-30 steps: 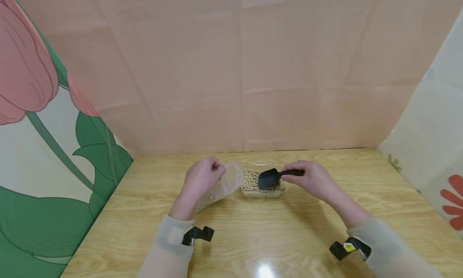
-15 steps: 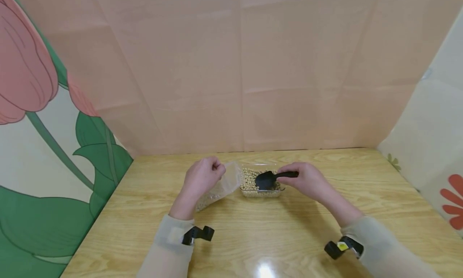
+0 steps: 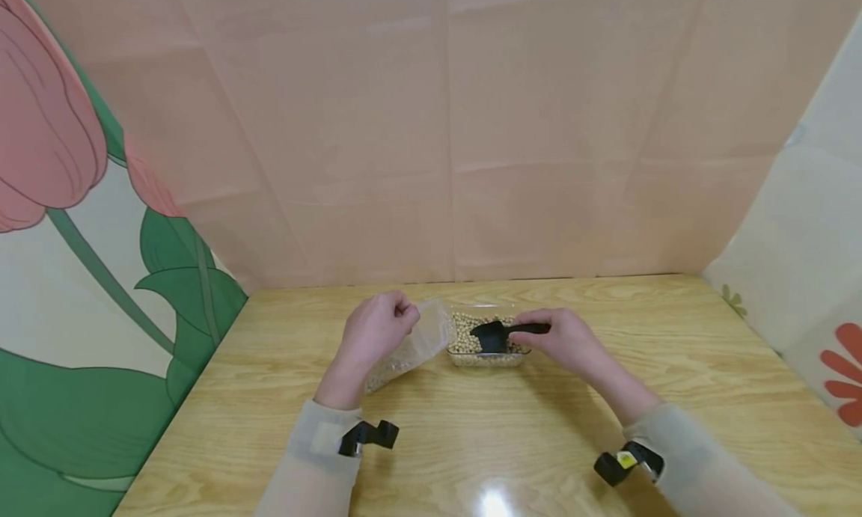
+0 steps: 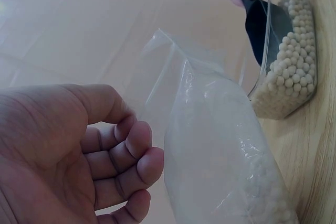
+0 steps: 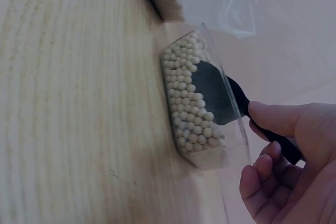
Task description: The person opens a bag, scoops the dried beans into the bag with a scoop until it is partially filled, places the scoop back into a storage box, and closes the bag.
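Observation:
My right hand [image 3: 562, 340] pinches the handle of a black scoop [image 3: 491, 337] between thumb and fingers. The scoop's blade is pushed into pale round beads [image 5: 184, 98] inside a clear rectangular container [image 3: 488, 361]; its tip is buried among them. To the left, my left hand [image 3: 378, 326] pinches the upper edge of a clear plastic bag [image 4: 210, 140] between thumb and index finger, the other fingers curled. The bag's mouth leans toward the container's left side, and more beads [image 4: 268, 198] lie in its lower part.
Everything stands on a wood-grain table [image 3: 431, 442]. A pinkish backdrop [image 3: 444, 143] rises behind the table's far edge, with a flower-printed panel [image 3: 67, 277] at left and a pale one [image 3: 801, 255] at right. Each sleeve carries a black wrist camera [image 3: 367, 436].
My right hand has moved a little left and down with the scoop, whose blade now sits lower and deeper in the beads. The left hand and the bag have stayed in place.

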